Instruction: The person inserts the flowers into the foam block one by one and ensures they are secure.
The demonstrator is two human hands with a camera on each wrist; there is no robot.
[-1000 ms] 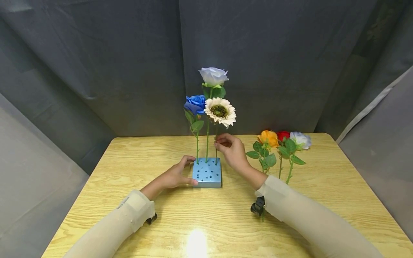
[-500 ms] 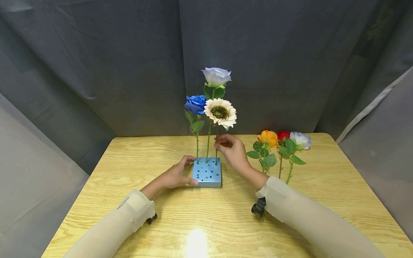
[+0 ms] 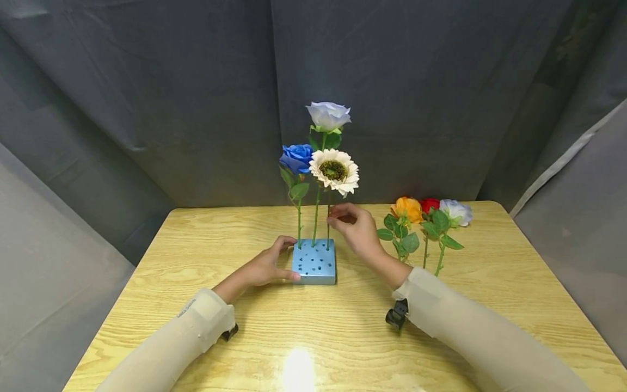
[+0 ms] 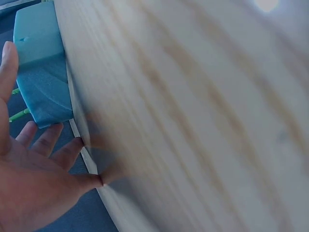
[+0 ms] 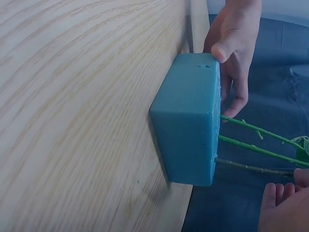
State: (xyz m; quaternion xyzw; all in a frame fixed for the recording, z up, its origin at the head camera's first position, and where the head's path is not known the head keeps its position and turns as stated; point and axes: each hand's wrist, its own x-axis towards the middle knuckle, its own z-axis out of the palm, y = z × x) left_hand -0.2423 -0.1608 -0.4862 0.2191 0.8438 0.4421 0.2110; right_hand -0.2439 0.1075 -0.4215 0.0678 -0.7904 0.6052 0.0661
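Observation:
A light blue foam block [image 3: 315, 267] dotted with holes sits on the table. My left hand [image 3: 262, 267] holds its left side, thumb at the front corner and fingers at the back; the right wrist view shows this hand [image 5: 234, 53] too. Three artificial flowers stand in the block's back row: a blue rose [image 3: 296, 159], a tall white rose [image 3: 328, 117] and a cream sunflower [image 3: 334, 170] with a dark centre. My right hand [image 3: 361, 231] pinches the sunflower's stem between thumb and fingers, above the block. In the left wrist view the block [image 4: 46, 63] lies beside my fingers.
On the right of the wooden table [image 3: 313, 326] lie an orange rose [image 3: 407, 210], a red rose [image 3: 430, 205] and a whitish rose [image 3: 456, 212], their stems partly behind my right forearm. A dark grey curtain [image 3: 220, 109] hangs behind the table.
The tall white rose has leaned slightly to the right. My right hand has shifted a little to the right at the sunflower stem. My left hand has stayed on the block.

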